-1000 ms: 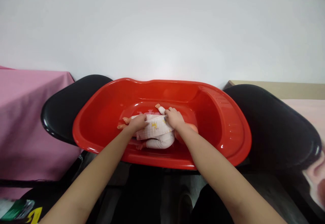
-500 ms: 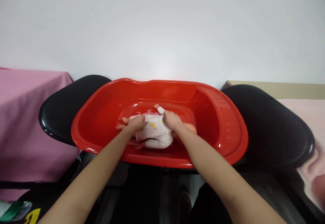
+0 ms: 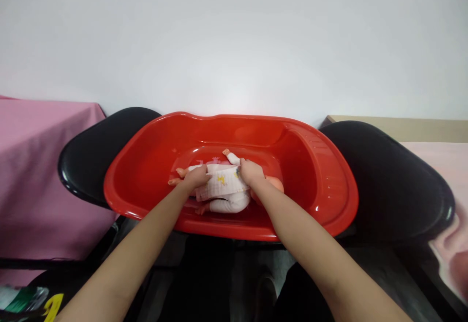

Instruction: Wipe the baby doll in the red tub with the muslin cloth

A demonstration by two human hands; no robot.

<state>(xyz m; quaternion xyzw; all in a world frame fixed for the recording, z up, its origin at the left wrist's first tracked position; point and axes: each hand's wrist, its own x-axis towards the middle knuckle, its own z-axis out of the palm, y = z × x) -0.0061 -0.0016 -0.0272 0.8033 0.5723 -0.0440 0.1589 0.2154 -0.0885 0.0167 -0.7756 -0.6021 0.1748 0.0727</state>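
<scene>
a small doll [image 3: 224, 190] lies on its side on the floor of a red plastic tub [image 3: 146, 166], roughly in the middle of the basin, dressed in a pale quilted outfit. its bare feet poke out to the left, one little arm sticks up toward the far wall of the tub, and its head is mostly hidden behind the person's right wrist.

a white cloth [image 3: 222, 181] with small yellow marks lies draped over the doll's body. the left hand [image 3: 195, 178] rests on the cloth's left end, fingers curled down over it — pinching the fabric, it seems, though the fingertips are tucked out of sight. the right hand [image 3: 251, 173] sits at the cloth's right end, near the doll's shoulder, fingers bent and closed on the edge of the fabric. both forearms reach in over the near rim of the tub.

the tub sits across two black chair seats [image 3: 387, 176], one under each end. to the left is a surface covered in pink cloth [image 3: 40, 166]; to the right, a beige tabletop edge [image 3: 402, 127]. behind it all stands a plain white wall [image 3: 234, 39]. at the lower left corner a green and yellow packet [image 3: 29, 302] shows, too blurred to read.
</scene>
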